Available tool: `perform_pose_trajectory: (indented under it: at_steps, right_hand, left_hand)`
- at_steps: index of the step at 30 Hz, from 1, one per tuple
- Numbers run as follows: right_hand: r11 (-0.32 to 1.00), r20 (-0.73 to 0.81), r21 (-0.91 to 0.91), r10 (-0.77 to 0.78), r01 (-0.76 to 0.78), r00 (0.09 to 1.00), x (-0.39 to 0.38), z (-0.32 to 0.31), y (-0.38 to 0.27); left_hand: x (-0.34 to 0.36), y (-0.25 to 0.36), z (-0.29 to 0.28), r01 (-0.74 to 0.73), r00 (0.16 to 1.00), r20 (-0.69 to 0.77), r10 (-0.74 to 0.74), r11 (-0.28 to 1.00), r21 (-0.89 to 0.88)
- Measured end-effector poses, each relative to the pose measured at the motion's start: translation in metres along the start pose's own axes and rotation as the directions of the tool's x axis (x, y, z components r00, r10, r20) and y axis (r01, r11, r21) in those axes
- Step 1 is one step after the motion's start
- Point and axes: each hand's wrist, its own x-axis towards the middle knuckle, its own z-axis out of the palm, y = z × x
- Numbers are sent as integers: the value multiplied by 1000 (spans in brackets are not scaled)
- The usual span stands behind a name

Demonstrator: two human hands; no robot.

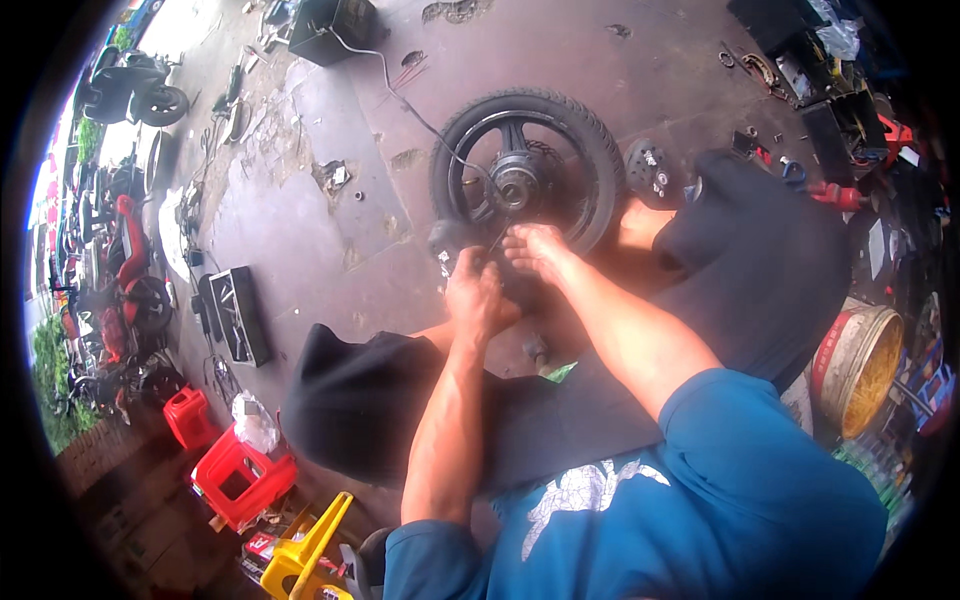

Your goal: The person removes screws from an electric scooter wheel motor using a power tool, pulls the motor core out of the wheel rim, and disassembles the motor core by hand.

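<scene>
a cable (388, 86) from the black box (328, 38) crosses the wheel (514, 172).

Floor (560, 50): reddish-brown, pitted; pale grey worn patch (280, 200) left of centre.
Seating: two red plastic stools (270, 478) and one yellow plastic stool (318, 535), lower left.
Light: bright daylight, upper left.
Left edge: green foliage (52, 370).
</scene>
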Motion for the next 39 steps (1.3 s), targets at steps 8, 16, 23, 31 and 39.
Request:
perform_pose_trajectory:
  at_steps: [8,16,23,31,39]
  right_hand:
    - [970,107,232,43,-67,993,17,10,10]
    - [948,148,314,12,-58,989,18,4,17]
    - [938,157,337,33,-85,987,23,2,18]
    - [885,195,439,78,-158,978,16,7,17]
    - [863,270,468,67,-192,960,-5,18,20]
  left_hand:
    - [-7,8,-6,69,997,-4,-71,984,-166]
    - [-8,4,-5,114,993,46,-106,952,-284]
    - [-8,47,-17,47,987,142,-75,980,193]
    - [31,46,-27,-269,925,365,107,863,428]
    - [49,53,-32,-65,925,372,-78,932,358]
